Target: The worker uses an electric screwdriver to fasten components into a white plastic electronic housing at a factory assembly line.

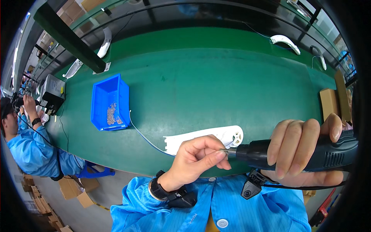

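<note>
Black plastic power screwdriver (253,152), beside the long white plastic casing's (215,132) right end, fills our wrapped right hand (295,149); our left hand (195,159) bunches thumb and forefinger at its metal tip (231,152), any grip unclear.

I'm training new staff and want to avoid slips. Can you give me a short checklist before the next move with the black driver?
1. Black power driver gripped: ok, the right hand is around it.
2. Fingers clear of the driver's tip: not ok, the left hand has its thumb and forefinger at it.
3. Fastener at the tip: cannot tell, too small and partly hidden.
4. White part on the green bench: ok.
5. White part steadied by a hand: cannot tell, the left hand overlaps it in this view.
6. Small metal pieces inside the blue bin: ok.
</note>
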`<action>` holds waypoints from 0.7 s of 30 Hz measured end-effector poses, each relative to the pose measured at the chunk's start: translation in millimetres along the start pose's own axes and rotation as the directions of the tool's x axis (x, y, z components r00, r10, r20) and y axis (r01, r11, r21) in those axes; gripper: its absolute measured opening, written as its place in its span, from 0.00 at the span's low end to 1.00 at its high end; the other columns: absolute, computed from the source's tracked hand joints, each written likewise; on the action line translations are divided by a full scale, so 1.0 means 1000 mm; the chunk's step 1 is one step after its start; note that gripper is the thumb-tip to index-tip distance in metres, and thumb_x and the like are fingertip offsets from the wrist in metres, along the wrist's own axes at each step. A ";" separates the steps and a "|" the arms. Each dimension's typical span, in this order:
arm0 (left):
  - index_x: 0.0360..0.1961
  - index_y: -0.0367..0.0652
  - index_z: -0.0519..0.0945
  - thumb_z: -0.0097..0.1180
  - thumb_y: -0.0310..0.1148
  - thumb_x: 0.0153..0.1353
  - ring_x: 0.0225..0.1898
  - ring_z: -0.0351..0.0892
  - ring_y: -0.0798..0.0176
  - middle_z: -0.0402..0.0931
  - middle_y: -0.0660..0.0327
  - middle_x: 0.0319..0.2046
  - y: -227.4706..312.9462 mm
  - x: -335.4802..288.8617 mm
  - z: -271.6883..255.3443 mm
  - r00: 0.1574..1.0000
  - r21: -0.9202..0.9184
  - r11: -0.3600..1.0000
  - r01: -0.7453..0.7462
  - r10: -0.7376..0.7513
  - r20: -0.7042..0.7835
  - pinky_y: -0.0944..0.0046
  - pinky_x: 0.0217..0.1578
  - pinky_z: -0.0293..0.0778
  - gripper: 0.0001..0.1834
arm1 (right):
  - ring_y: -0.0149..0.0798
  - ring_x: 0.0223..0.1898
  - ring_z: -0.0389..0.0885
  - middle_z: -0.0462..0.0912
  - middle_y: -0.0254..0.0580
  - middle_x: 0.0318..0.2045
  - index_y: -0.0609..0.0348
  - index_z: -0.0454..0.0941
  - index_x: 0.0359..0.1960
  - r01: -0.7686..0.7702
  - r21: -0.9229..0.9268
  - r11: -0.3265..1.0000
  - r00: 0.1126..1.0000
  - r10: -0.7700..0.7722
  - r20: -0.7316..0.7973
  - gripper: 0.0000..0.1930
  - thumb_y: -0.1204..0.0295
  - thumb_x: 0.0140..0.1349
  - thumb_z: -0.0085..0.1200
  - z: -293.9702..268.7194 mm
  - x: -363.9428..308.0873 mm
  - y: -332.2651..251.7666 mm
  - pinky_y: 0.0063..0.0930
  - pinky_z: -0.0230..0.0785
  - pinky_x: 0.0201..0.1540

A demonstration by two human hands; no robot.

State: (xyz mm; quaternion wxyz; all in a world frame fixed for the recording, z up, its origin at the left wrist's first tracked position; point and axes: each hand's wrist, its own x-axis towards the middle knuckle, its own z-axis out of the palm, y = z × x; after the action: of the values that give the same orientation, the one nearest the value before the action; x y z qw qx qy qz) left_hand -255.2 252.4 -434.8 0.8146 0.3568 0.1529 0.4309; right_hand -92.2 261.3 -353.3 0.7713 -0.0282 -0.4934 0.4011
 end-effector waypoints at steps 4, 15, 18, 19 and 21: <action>0.36 0.32 0.75 0.51 0.22 0.58 0.31 0.80 0.62 0.74 0.56 0.31 0.008 0.000 0.003 0.997 0.157 0.987 0.029 -0.019 -0.069 0.67 0.32 0.77 0.05 | 0.31 0.12 0.72 0.72 0.36 0.15 0.58 0.58 0.44 0.107 0.000 0.994 0.993 -0.107 -0.053 0.24 0.56 0.57 0.54 0.000 0.002 -0.001 0.23 0.66 0.16; 0.26 0.42 0.79 0.65 0.23 0.36 0.24 0.76 0.63 0.77 0.64 0.24 0.018 0.008 0.001 0.881 0.939 -0.066 -0.339 0.328 0.341 0.66 0.26 0.69 0.11 | 0.39 0.17 0.77 0.76 0.46 0.20 0.56 0.56 0.48 -0.224 -0.024 0.974 0.969 0.225 0.105 0.29 0.49 0.57 0.52 -0.012 -0.006 -0.007 0.30 0.69 0.21; 0.25 0.43 0.78 0.65 0.26 0.33 0.24 0.74 0.65 0.76 0.66 0.23 0.015 0.010 0.002 0.848 0.920 -0.154 -0.361 0.356 0.392 0.66 0.30 0.66 0.13 | 0.39 0.16 0.77 0.76 0.46 0.20 0.56 0.56 0.48 -0.226 -0.013 0.974 0.970 0.227 0.090 0.29 0.48 0.57 0.52 -0.013 -0.010 -0.002 0.31 0.69 0.22; 0.25 0.43 0.78 0.65 0.26 0.33 0.24 0.74 0.65 0.76 0.66 0.23 0.015 0.010 0.002 0.849 0.921 -0.155 -0.357 0.356 0.389 0.66 0.30 0.66 0.13 | 0.39 0.17 0.77 0.75 0.45 0.20 0.55 0.55 0.47 -0.256 -0.013 0.967 0.961 0.256 0.105 0.30 0.47 0.56 0.52 -0.015 -0.011 -0.002 0.31 0.70 0.23; 0.24 0.43 0.76 0.64 0.25 0.33 0.23 0.72 0.65 0.74 0.66 0.23 0.013 0.010 0.001 0.845 0.915 -0.215 -0.341 0.356 0.398 0.64 0.33 0.66 0.13 | 0.39 0.18 0.77 0.75 0.45 0.20 0.55 0.55 0.46 -0.274 -0.014 0.962 0.959 0.274 0.076 0.30 0.46 0.55 0.52 -0.014 -0.014 0.000 0.32 0.70 0.24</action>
State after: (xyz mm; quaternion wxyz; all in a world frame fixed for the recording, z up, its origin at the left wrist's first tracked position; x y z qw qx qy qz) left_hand -256.1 265.1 -424.1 0.1298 0.8570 0.3147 0.3870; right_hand -83.8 257.4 -371.3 0.6886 -0.0822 -0.5148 0.5040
